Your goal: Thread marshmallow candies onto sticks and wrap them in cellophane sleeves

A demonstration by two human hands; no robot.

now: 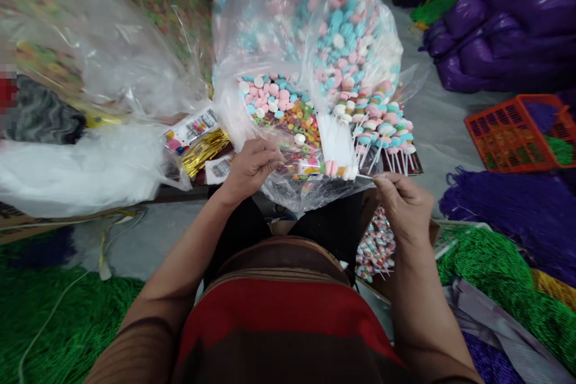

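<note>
I see the candy skewer held level between both hands, left hand pinching the loaded end, right hand pinching the bare stick, close against the clear candy bag. Grey floor all round, crowded with green fringe, purple bundles and an orange basket.

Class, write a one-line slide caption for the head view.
Left hand and right hand hold a sweet-threaded stick over a clear bag of pastel sweets.
</note>
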